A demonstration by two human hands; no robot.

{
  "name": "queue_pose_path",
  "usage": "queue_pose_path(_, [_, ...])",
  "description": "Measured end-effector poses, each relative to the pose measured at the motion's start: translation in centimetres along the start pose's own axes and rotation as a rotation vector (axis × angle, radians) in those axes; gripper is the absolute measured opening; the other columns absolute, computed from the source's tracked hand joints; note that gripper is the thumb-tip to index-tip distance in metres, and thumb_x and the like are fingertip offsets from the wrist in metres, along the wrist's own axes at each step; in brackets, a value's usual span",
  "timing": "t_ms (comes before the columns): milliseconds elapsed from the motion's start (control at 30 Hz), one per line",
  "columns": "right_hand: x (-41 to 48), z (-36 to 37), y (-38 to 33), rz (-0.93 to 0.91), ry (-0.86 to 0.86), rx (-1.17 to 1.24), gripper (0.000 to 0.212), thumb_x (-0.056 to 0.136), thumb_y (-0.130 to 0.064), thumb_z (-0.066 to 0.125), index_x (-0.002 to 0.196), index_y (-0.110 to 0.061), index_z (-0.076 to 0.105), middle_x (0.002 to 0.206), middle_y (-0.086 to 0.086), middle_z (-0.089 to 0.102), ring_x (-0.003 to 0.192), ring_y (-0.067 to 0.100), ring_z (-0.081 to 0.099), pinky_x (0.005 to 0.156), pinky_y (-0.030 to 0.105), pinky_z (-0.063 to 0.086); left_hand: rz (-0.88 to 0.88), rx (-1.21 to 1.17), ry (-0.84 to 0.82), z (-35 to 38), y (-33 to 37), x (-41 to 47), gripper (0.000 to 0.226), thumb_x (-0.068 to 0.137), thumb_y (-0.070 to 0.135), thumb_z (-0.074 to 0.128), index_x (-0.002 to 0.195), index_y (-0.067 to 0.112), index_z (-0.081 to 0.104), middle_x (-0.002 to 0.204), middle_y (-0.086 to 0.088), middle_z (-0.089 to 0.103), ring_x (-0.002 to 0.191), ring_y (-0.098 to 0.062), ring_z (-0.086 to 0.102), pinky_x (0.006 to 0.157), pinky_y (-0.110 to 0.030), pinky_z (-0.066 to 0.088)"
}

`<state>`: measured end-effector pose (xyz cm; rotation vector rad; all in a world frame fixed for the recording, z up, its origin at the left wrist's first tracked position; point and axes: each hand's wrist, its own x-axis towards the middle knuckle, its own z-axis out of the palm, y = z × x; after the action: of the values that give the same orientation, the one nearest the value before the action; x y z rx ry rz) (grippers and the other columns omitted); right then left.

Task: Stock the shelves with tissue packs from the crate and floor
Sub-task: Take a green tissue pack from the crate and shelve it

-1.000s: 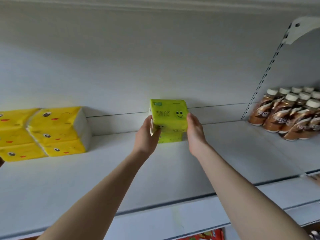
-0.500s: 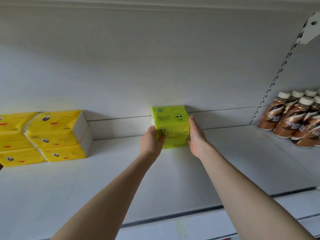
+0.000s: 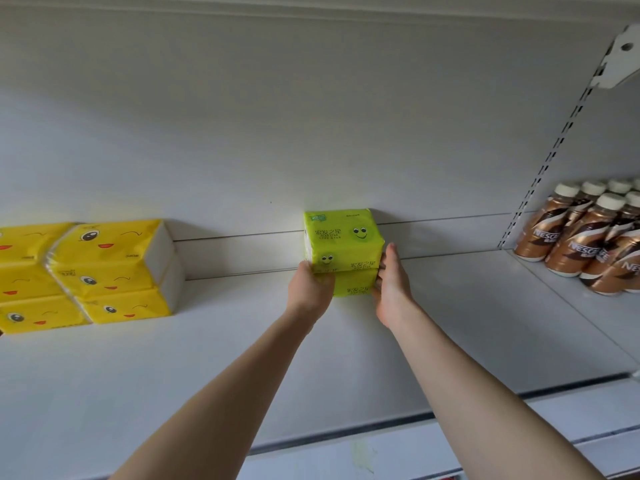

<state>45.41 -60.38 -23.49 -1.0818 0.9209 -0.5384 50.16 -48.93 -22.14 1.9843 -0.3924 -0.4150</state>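
Observation:
A stack of green tissue packs (image 3: 343,244) with smiley faces stands on the white shelf (image 3: 242,341), its back against the rear wall. My left hand (image 3: 309,292) grips the stack's lower left corner, fingers curled round the front. My right hand (image 3: 393,285) lies along the stack's right side with straight fingers pressed against it. Both arms reach up from below. The crate and floor are out of sight.
Stacked yellow tissue packs (image 3: 114,268) with cartoon faces sit at the shelf's left. Brown coffee bottles (image 3: 585,233) with white caps fill the neighbouring shelf at right, beyond a slotted upright (image 3: 554,147). Bare shelf lies between the green and yellow packs.
The green stack has gone from held above the shelf to pushed back and set down against the rear wall. Both hands slid lower on its sides.

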Motion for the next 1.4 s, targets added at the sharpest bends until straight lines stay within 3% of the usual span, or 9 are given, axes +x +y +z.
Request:
queue_pose_path(300, [-1.6, -0.4, 0.8, 0.008, 0.056, 0.052, 0.05, 0.095, -0.05, 0.034, 0.128, -0.017, 0.052, 0.135, 0.005, 0.052, 0.124, 0.021, 0.047, 0.105, 0.035, 0.033, -0.051, -0.112, -0.074, -0.7, 0.3, -1.9, 0.024, 0.091, 0.014, 0.051, 0.114, 0.007, 0.047, 0.096, -0.002, 0.051, 0.091, -0.019, 0.044, 0.062, -0.024, 0.037])
queue_pose_path(433, [-4.7, -1.0, 1.4, -0.007, 0.126, -0.02, 0.034, 0.095, -0.037, 0.041, 0.108, -0.011, 0.059, 0.124, 0.013, 0.059, 0.104, 0.024, 0.054, 0.093, 0.037, 0.041, -0.088, -0.071, 0.031, -1.2, -0.6, -4.5, 0.039, 0.093, 0.018, 0.049, 0.125, -0.002, 0.042, 0.128, -0.016, 0.05, 0.1, -0.027, 0.047, 0.076, -0.027, 0.038])
queue_pose_path(533, [-7.8, -1.0, 1.9, -0.003, 0.031, -0.089, 0.019, 0.094, -0.029, 0.046, 0.092, -0.014, 0.056, 0.108, 0.012, 0.064, 0.091, 0.022, 0.057, 0.068, 0.029, 0.043, -0.074, -0.094, 0.1, -2.0, -1.0, -7.3, 0.017, 0.089, 0.01, 0.048, 0.091, -0.006, 0.053, 0.091, -0.024, 0.057, 0.084, -0.042, 0.048, 0.065, -0.038, 0.042])
queue_pose_path(600, [-10.1, -0.7, 2.1, 0.011, -0.076, -0.136, 0.016, 0.094, -0.025, 0.047, 0.094, -0.012, 0.056, 0.098, 0.009, 0.064, 0.085, 0.018, 0.059, 0.062, 0.026, 0.043, -0.062, -0.104, 0.138, -2.8, -1.2, -9.3, 0.03, 0.086, 0.006, 0.047, 0.06, 0.013, 0.032, 0.059, -0.005, 0.03, 0.06, -0.026, 0.028, 0.049, -0.031, 0.022])
queue_pose_path(800, [-17.4, 1.2, 4.0, 0.044, -0.407, -0.302, 0.009, 0.091, -0.021, 0.05, 0.089, -0.014, 0.056, 0.079, 0.002, 0.068, 0.07, 0.014, 0.065, 0.072, 0.029, 0.049, -0.133, -0.253, 0.185, -7.3, -3.2, -16.8, 0.026, 0.091, 0.014, 0.05, 0.114, 0.007, 0.061, 0.103, -0.011, 0.062, 0.096, -0.023, 0.057, 0.09, -0.032, 0.046])
queue_pose_path(933, [-22.6, 3.3, 6.9, 0.066, -0.568, -0.407, 0.01, 0.09, -0.018, 0.052, 0.083, -0.015, 0.059, 0.078, 0.004, 0.068, 0.069, 0.015, 0.065, 0.068, 0.027, 0.051, -0.192, -0.286, 0.262, -11.1, -6.8, -21.5, 0.026, 0.09, 0.012, 0.049, 0.067, 0.023, 0.056, 0.082, -0.009, 0.054, 0.08, -0.019, 0.049, 0.073, -0.031, 0.039])
queue_pose_path(1100, [-28.8, 7.2, 12.3, 0.106, -0.727, -0.505, 0.012, 0.091, -0.016, 0.051, 0.081, -0.016, 0.058, 0.076, 0.003, 0.065, 0.068, 0.016, 0.063, 0.061, 0.023, 0.047, -0.286, -0.295, 0.376, -16.9, -12.5, -27.3, 0.013, 0.092, 0.016, 0.05, 0.094, 0.014, 0.063, 0.094, -0.011, 0.063, 0.09, -0.022, 0.057, 0.079, -0.034, 0.046])
queue_pose_path(1300, [-36.0, 12.6, 22.0, 0.181, -0.838, -0.626, 0.006, 0.092, -0.019, 0.052, 0.092, -0.015, 0.057, 0.081, 0.004, 0.065, 0.071, 0.015, 0.064, 0.066, 0.025, 0.048, -0.467, -0.255, 0.488, -24.7, -22.9, -34.4, 0.017, 0.09, 0.014, 0.051, 0.094, 0.01, 0.066, 0.077, -0.004, 0.06, 0.057, -0.009, 0.047, 0.045, -0.013, 0.036])
queue_pose_path(1400, [-39.8, 14.9, 27.2, 0.24, -0.853, -0.689, 0.013, 0.092, -0.019, 0.053, 0.102, -0.011, 0.057, 0.083, 0.005, 0.065, 0.072, 0.014, 0.064, 0.063, 0.023, 0.05, -0.579, -0.287, 0.528, -28.2, -28.6, -38.1, 0.02, 0.088, 0.016, 0.051, 0.098, 0.007, 0.066, 0.078, -0.005, 0.062, 0.06, -0.011, 0.051, 0.049, -0.017, 0.039])
